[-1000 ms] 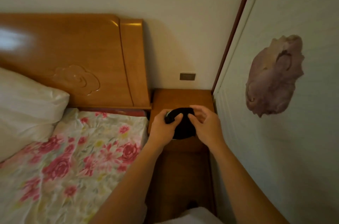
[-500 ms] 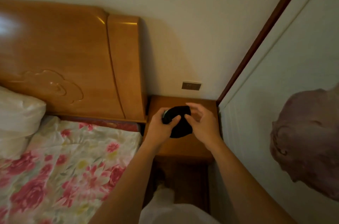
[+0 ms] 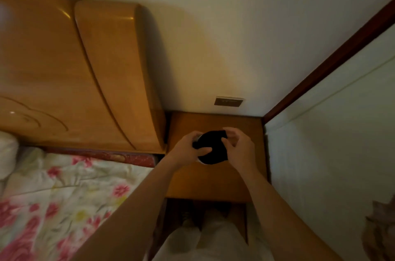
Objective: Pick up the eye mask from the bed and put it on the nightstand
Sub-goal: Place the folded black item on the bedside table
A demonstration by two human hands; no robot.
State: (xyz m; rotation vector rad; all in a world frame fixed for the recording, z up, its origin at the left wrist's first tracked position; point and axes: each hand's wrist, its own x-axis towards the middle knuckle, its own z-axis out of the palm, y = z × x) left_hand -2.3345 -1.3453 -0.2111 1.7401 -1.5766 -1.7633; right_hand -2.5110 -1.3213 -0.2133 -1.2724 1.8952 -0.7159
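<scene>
The black eye mask (image 3: 212, 149) is bunched between both hands just above the top of the wooden nightstand (image 3: 215, 184). My left hand (image 3: 190, 149) grips its left side, thumb across the front. On the mask's right edge, my right hand (image 3: 239, 149) pinches the top with its fingertips. Whether the mask touches the nightstand top I cannot tell. The bed (image 3: 64, 201) with a floral sheet lies to the left.
A tall wooden headboard (image 3: 85, 72) stands left of the nightstand. A wall plate (image 3: 228, 101) sits on the wall behind it. A white wardrobe panel (image 3: 331, 143) closes the right side. A white pillow (image 3: 7, 151) is at the far left.
The view has moved closer to the nightstand and tilted down. Both hands keep hold of the mask over the nightstand top, a little farther in.
</scene>
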